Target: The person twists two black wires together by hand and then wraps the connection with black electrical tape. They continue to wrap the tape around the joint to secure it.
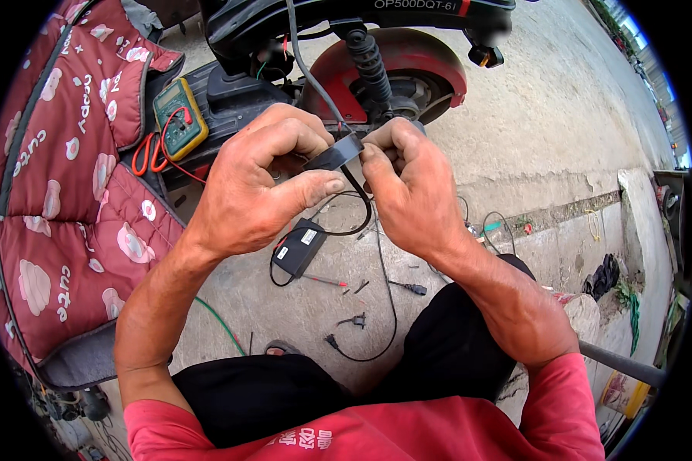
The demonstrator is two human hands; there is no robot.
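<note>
In front of the scooter, my left hand point(257, 180) grips a small black block-shaped piece point(335, 154) between thumb and fingers. The thumb and curled fingers of my right hand point(409, 180) pinch at its right end; exactly what lies under those fingertips is hidden. A grey cable point(315, 83) runs down from above to the piece, with thin wires showing at its lower end. From beneath hangs a black cord point(368, 206), which loops toward a black box-shaped charger point(301, 247) with white labels on the ground.
A scooter with a red-rimmed rear wheel point(407, 73) stands ahead. On its footboard sits a yellow-green multimeter point(180, 115) with red leads. A maroon quilted cover point(69, 184) hangs at left. A screwdriver point(327, 281), a plug point(409, 288) and loose cords lie on the concrete.
</note>
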